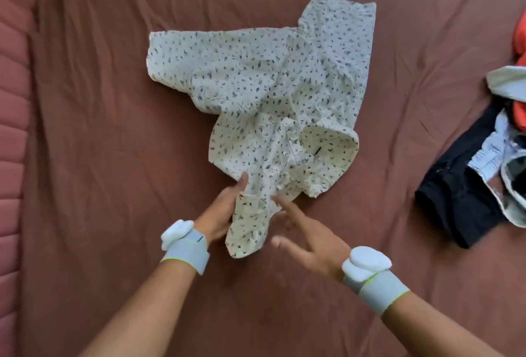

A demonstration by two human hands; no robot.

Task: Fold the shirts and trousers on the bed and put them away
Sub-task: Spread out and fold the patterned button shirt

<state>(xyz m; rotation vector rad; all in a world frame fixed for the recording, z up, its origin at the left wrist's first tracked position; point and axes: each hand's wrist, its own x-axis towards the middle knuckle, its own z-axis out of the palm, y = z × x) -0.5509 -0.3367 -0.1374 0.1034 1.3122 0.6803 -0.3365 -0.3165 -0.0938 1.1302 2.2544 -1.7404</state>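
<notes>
Here the left hand (pixel 225 211) grips the shirt's (pixel 256 78) near sleeve.

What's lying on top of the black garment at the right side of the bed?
A light blue striped cloth and a white-edged piece overlap the black garment's right part. Orange fabric lies behind them. How far the black garment runs beneath them is covered.

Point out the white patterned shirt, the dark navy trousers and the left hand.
White patterned shirt (pixel 256 72), head view, on its flat body.
Dark navy trousers (pixel 455 186), head view, on the leg fabric.
Left hand (pixel 220 208), head view, on its back.
</notes>
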